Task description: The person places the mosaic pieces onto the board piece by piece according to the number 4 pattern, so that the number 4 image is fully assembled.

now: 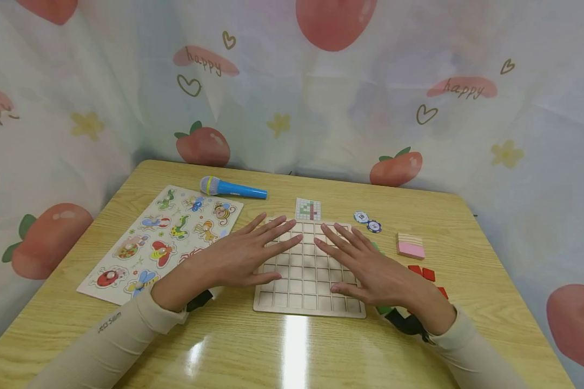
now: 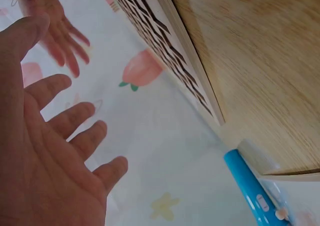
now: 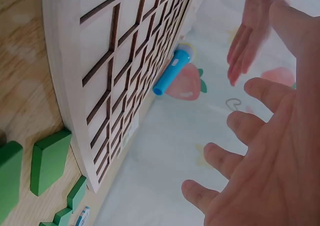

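My left hand (image 1: 238, 256), fingers spread and holding nothing, is above the left side of the wooden grid board (image 1: 310, 273), which lies flat on the bench (image 1: 248, 356). I judge the board light, stiff and smooth, best taken by its opposite outer edges. My right hand (image 1: 370, 270), likewise spread and empty, is over its right side. The right wrist view shows green tiles (image 3: 50, 162) beside the board, mostly hidden by my right hand in the head view.

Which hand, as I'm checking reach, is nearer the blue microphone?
Left. The left hand is on the microphone's near side, over the grid board's left edge; the right hand is farther, over the grid board's right side.
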A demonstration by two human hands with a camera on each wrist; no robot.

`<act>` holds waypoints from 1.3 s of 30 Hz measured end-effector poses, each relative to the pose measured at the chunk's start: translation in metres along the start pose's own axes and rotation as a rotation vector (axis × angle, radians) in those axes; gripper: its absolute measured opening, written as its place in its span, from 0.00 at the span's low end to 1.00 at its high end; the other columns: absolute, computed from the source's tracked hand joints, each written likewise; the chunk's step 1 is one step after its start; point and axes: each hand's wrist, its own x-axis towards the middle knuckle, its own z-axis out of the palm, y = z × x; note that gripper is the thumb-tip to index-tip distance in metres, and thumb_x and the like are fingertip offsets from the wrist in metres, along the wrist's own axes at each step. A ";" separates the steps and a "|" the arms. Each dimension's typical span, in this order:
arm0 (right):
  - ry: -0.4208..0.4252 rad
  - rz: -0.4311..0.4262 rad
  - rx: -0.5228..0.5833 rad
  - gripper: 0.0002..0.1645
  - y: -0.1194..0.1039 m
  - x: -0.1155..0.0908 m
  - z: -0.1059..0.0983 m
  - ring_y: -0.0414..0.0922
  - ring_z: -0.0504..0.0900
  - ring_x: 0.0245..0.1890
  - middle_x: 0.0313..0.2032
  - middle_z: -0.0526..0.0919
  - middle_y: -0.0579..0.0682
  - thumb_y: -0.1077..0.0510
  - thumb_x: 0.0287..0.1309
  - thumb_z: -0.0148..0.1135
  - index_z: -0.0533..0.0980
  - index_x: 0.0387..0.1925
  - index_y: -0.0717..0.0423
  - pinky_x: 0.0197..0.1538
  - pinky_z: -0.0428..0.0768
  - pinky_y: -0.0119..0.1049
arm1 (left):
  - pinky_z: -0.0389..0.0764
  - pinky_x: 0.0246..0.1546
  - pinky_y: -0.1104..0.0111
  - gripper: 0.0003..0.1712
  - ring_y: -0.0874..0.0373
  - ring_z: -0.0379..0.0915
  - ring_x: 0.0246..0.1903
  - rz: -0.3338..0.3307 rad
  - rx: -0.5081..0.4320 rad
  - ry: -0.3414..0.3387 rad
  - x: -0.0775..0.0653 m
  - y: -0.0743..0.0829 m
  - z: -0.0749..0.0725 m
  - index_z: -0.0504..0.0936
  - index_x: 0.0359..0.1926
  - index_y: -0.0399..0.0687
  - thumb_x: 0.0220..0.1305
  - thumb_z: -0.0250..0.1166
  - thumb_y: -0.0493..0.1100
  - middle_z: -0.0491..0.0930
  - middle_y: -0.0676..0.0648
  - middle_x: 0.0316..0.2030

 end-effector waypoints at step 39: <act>0.372 0.577 0.206 0.19 0.067 -0.069 0.033 0.44 0.76 0.38 0.44 0.83 0.52 0.59 0.76 0.63 0.80 0.64 0.55 0.38 0.75 0.32 | 0.58 0.82 0.39 0.73 0.41 0.38 0.87 -0.390 -0.610 0.144 -0.043 0.040 0.066 0.50 0.87 0.68 0.48 0.84 0.68 0.47 0.44 0.86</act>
